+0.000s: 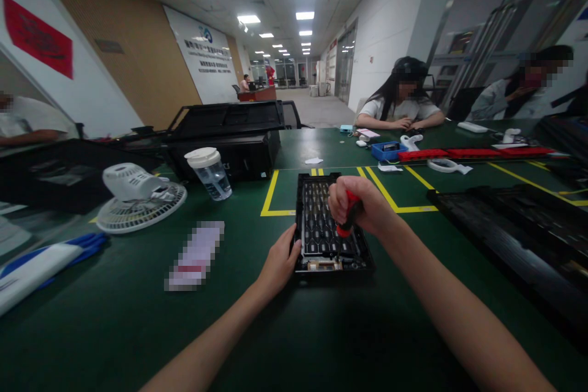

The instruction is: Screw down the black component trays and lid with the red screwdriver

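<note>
A black rectangular case [313, 220] lies on the green table in front of me, its inside exposed with rows of dark rounded cells. Near its front end are small metal and tan parts [324, 265]. My left hand [278, 259] grips the case's left edge, with the thumb at the near corner. Above the right side of the case, my right hand [358, 202] is wrapped around the handle of a red-and-black screwdriver [348, 220]. The screwdriver points down toward the near right part of the case. Its tip is too dark to make out clearly.
To the left are a blurred pale slab [195, 257], a white fan [138, 196] and a lidded water cup [214, 174]. A large black housing [220, 147] stands behind them. Black panels [514, 233] lie at right. Across the table a person [399, 98] sits near a blue tray [388, 150].
</note>
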A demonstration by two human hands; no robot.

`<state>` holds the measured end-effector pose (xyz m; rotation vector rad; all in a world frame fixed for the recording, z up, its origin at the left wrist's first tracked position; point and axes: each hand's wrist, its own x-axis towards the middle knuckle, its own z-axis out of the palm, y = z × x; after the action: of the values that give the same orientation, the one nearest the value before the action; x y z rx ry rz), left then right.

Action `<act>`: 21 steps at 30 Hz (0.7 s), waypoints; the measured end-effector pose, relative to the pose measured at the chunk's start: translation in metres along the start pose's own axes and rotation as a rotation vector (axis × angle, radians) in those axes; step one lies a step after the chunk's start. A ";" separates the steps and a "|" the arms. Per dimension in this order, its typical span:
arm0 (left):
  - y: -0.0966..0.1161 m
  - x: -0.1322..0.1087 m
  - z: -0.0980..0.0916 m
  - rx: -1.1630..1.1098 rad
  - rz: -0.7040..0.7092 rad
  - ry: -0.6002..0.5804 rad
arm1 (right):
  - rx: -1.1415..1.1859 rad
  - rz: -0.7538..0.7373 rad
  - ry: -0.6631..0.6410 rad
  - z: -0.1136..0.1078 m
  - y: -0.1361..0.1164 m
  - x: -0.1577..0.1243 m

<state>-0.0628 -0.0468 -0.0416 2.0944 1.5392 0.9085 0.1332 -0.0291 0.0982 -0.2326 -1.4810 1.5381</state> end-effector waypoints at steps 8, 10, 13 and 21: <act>0.002 0.000 -0.001 0.007 -0.008 -0.010 | 0.027 0.083 -0.048 -0.002 -0.003 0.000; 0.002 0.000 -0.001 0.006 -0.006 -0.008 | 0.011 0.095 -0.062 -0.003 -0.003 0.000; 0.001 0.000 -0.001 0.004 -0.005 -0.004 | 0.005 0.106 -0.091 -0.003 -0.004 -0.001; -0.001 0.000 0.000 -0.005 -0.001 0.008 | -0.017 0.134 -0.122 -0.008 -0.007 -0.002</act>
<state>-0.0636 -0.0467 -0.0418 2.0894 1.5400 0.9203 0.1431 -0.0268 0.1015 -0.2566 -1.6019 1.6719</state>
